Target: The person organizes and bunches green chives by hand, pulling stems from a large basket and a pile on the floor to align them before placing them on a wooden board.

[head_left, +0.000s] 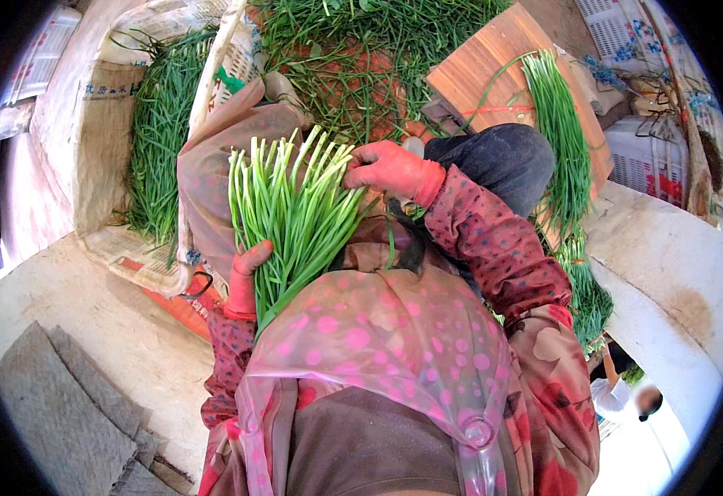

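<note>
Across my lap lies a loose bunch of garlic chives (299, 215), pale cut ends fanned out at the far side and green leaves trailing toward my apron. My left hand (246, 277), in a red glove, grips the bunch from its left side with the thumb over the leaves. The red-gloved right hand (394, 169) is closed, its fingertips pinching at stems on the right edge of the bunch near the pale ends. A few stems hang below the right wrist. The bunch hides most of the left fingers.
A lined basket (109, 157) of chives stands at the left. Loose chive leaves (386, 33) cover the ground ahead. At the right, a wooden board (481, 78) carries a chive bundle (564, 136). Grey cloth (64, 413) lies lower left; another person (613, 397) is lower right.
</note>
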A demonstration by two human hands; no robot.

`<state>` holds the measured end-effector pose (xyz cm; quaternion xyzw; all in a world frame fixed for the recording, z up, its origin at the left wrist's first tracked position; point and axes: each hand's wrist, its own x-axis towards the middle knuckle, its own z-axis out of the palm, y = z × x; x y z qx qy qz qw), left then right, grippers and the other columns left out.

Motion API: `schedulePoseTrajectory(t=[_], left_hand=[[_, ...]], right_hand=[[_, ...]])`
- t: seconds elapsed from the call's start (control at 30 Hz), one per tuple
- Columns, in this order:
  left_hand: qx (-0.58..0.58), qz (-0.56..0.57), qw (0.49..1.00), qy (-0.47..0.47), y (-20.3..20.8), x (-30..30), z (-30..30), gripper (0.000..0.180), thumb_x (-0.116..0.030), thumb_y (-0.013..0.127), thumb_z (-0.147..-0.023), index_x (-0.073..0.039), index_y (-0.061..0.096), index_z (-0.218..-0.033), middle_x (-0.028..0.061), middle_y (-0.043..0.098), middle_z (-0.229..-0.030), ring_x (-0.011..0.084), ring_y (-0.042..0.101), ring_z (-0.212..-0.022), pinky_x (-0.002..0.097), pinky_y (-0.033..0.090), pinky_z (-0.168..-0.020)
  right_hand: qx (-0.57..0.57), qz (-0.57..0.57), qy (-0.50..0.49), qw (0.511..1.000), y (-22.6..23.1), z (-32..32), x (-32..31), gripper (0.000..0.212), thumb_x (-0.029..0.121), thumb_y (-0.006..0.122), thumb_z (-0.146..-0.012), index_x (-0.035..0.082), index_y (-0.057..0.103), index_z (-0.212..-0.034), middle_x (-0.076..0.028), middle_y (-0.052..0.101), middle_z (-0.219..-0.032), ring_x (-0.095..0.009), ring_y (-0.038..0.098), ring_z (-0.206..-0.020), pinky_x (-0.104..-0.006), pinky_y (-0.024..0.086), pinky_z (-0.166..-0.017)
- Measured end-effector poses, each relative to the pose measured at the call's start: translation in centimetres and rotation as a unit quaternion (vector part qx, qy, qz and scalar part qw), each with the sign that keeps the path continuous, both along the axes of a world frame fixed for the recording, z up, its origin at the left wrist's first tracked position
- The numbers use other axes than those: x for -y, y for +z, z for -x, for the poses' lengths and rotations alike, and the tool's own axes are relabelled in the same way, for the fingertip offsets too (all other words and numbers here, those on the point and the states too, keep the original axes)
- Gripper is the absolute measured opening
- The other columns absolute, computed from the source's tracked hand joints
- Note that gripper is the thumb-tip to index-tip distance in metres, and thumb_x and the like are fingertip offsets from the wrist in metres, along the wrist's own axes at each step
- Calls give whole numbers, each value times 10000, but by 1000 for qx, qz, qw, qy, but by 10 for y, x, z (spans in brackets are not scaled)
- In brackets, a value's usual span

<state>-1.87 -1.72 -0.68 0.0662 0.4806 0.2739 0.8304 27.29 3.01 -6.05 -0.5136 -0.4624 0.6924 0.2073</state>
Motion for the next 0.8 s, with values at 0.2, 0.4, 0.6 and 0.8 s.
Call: schedulePoseTrajectory(t=[0.2,0.4,0.6,0.8], left_hand=[[-32,-12,997,-63,-32,-3,28,511,-159,630,-799,4,486,-1261,157,628,-1094,277,650,-909,392,552,-804],[22,-14,1000,15,-19,6,18,540,-173,648,-793,7,473,-1271,162,624,-1106,284,650,-909,402,552,-806],[-24,-38,999,-22,-20,4,13,543,-175,658,-787,2,478,-1268,152,628,-1102,267,654,-899,379,554,-793],[10,-14,1000,11,-33,7,26,520,-158,655,-790,1,491,-1257,138,633,-1087,248,656,-881,366,557,-763]], right_hand=[[-146,60,-423,892,-27,-62,-31,207,140,530,-838,-19,661,-863,-117,685,-911,-206,666,-792,-300,541,-728],[92,-125,5,988,-7,-48,26,545,243,608,-817,0,462,-1283,-162,653,-1005,-251,634,-876,-366,507,-783],[392,-125,113,904,-36,-42,46,370,216,580,-809,53,562,-1141,-200,644,-880,-383,626,-825,-441,502,-754],[442,-154,57,882,32,-54,34,526,246,619,-800,61,493,-1276,-207,622,-1080,-336,613,-990,-418,488,-837]])
